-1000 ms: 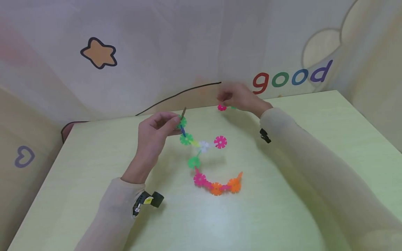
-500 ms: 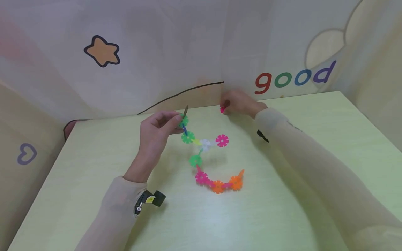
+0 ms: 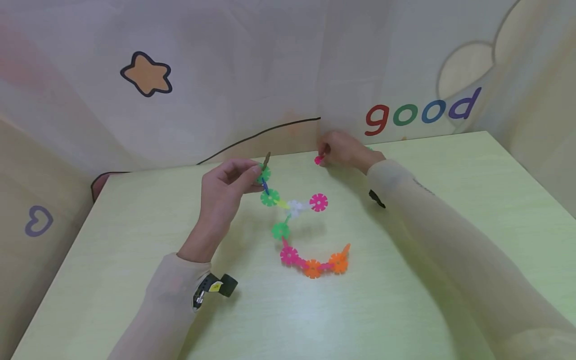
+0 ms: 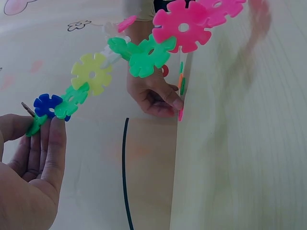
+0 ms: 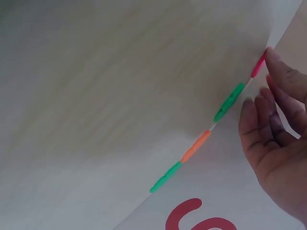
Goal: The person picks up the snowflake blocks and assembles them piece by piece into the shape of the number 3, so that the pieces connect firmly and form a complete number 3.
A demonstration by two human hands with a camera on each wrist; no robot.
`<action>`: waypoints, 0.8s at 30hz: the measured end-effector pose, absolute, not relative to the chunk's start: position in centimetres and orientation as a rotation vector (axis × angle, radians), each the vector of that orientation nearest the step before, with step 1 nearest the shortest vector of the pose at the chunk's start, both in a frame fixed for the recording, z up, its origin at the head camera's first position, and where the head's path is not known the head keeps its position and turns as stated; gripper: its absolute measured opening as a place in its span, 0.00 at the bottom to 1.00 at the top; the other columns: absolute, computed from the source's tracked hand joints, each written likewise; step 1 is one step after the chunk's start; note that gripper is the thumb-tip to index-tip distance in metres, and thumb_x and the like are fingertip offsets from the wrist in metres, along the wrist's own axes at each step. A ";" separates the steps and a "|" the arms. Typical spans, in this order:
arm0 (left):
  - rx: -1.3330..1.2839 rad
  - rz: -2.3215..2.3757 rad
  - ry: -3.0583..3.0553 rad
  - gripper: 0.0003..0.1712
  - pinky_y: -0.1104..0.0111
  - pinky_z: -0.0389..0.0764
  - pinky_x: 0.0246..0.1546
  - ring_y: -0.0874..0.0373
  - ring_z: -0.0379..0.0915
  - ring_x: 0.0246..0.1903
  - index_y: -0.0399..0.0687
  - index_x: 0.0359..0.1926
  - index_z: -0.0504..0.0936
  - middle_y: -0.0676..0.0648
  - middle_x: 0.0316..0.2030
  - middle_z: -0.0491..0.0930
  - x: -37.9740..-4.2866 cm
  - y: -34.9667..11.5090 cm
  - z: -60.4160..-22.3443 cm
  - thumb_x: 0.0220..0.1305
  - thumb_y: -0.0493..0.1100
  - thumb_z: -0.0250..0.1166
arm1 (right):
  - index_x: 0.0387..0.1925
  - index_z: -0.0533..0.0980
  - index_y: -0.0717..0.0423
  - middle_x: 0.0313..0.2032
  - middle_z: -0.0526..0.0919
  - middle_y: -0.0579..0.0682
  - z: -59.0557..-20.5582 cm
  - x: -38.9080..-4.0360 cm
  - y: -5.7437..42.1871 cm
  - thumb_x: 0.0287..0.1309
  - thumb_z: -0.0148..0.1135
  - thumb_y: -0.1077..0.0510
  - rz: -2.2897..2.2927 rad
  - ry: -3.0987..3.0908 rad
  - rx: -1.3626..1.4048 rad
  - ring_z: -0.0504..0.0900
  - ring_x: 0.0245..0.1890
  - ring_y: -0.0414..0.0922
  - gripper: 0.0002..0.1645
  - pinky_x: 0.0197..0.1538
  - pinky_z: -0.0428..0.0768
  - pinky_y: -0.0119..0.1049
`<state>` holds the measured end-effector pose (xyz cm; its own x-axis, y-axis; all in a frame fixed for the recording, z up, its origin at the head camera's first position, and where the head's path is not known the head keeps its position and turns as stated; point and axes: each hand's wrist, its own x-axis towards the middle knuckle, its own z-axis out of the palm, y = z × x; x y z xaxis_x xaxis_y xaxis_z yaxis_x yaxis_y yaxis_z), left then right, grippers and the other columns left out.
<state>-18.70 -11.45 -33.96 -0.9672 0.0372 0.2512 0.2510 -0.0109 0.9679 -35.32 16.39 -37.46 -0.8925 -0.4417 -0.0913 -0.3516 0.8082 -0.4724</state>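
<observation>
My left hand (image 3: 220, 200) pinches a green snowflake disc (image 4: 36, 126) at the upper end of a chain of slotted plastic discs. A brown disc (image 3: 267, 161) sticks up from that end and a blue disc (image 4: 46, 105) joins just below. Further along come green, yellow and white discs, with a pink disc (image 3: 318, 202) on a side branch. The lower end curves right through pink to orange discs (image 3: 338, 263). At the table's back edge, my right hand (image 3: 344, 149) pinches a loose pink disc (image 5: 259, 65) between thumb and fingertips.
Loose green discs (image 5: 229, 102) and an orange disc (image 5: 195, 146) stand in a row along the back edge, beside the printed cloth (image 3: 252, 75). The pale table (image 3: 382, 310) lies beneath both arms. Each wrist wears a strapped camera (image 3: 228, 285).
My right hand has lowered slightly onto the loose pink disc at the back edge and now grips it. The left hand keeps its pinch on the chain, almost still.
</observation>
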 end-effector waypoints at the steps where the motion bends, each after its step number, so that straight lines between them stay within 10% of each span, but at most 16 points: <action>1: -0.309 -2.106 -2.099 0.10 0.60 0.89 0.48 0.54 0.89 0.32 0.31 0.50 0.85 0.46 0.38 0.87 -18.7 -11.5 -34.0 0.74 0.35 0.68 | 0.48 0.83 0.63 0.46 0.84 0.59 -37.5 -35.3 16.4 0.65 0.75 0.63 -0.677 2.799 -0.619 0.78 0.50 0.56 0.13 0.59 0.81 0.49; 24: -0.328 -2.088 -2.107 0.10 0.61 0.89 0.49 0.55 0.89 0.32 0.31 0.50 0.85 0.45 0.39 0.87 -18.7 -11.4 -34.3 0.75 0.36 0.67 | 0.45 0.82 0.60 0.40 0.87 0.59 -32.8 -29.7 16.0 0.68 0.71 0.64 -1.311 2.622 -0.580 0.88 0.39 0.56 0.07 0.47 0.89 0.42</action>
